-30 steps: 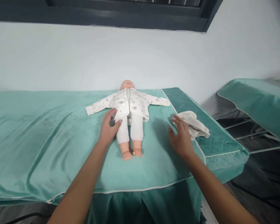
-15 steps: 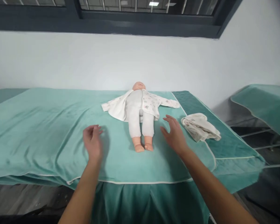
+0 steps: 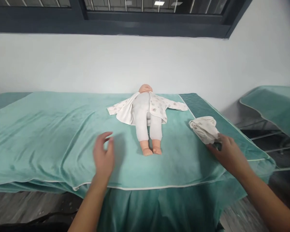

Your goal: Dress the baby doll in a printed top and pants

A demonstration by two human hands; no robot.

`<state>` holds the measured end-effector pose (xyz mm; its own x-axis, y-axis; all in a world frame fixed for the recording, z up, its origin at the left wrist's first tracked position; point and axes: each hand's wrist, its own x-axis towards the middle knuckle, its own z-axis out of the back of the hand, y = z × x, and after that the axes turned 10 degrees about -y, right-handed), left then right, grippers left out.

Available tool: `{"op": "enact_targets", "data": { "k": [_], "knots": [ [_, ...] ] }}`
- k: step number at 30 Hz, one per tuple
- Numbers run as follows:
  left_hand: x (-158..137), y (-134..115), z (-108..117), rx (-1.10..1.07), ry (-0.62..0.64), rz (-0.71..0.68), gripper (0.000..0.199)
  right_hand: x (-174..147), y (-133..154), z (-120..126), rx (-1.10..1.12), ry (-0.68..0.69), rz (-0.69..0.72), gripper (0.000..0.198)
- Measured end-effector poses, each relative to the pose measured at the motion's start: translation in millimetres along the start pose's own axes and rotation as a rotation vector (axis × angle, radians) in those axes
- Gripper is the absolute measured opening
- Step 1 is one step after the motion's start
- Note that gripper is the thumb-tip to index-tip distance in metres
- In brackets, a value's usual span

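Note:
A baby doll (image 3: 141, 106) lies on its back on the green bed cover, legs toward me. It is dressed in white leggings (image 3: 142, 127) and a white printed jacket (image 3: 158, 104), open at the front with the sleeves spread out. To the doll's right is a crumpled white printed cloth (image 3: 204, 129). My right hand (image 3: 228, 154) has its thumb and fingers closed around the cloth's near right end, which they partly hide. My left hand (image 3: 104, 156) hovers over the cover left of the doll's feet, fingers curved and apart, holding nothing.
The light green cover (image 3: 62, 129) drapes over the bed's front edge. A darker green strip (image 3: 234, 141) runs along the right end. A second green-covered surface (image 3: 275, 100) stands beyond it on the right. Behind are a white wall (image 3: 99, 64) and a dark window frame (image 3: 154, 24).
My right hand has moved right, from beside the doll's legs to the crumpled cloth, and has taken hold of its end. My left hand has shifted slightly right. The doll lies as before.

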<state>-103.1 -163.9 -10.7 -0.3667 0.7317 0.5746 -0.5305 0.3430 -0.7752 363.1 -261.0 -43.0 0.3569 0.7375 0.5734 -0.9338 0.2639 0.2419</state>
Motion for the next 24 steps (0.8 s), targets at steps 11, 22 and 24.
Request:
{"op": "enact_targets", "data": {
  "k": [11,22,24],
  "knots": [
    [38.5,-113.4,-185.5,-0.042,0.597,-0.259,0.043,-5.7,10.8,-37.9,0.092,-0.247,-0.185,0.033],
    [27.6,-122.7,-145.8,-0.400,0.850,-0.092,0.033,22.1,57.2,-6.0,0.576,-0.166,-0.409,0.024],
    [26.0,-127.1,-133.4,-0.423,0.906,-0.106,0.036,33.8,88.2,9.9,0.688,-0.146,-0.386,0.020]
  ]
}}
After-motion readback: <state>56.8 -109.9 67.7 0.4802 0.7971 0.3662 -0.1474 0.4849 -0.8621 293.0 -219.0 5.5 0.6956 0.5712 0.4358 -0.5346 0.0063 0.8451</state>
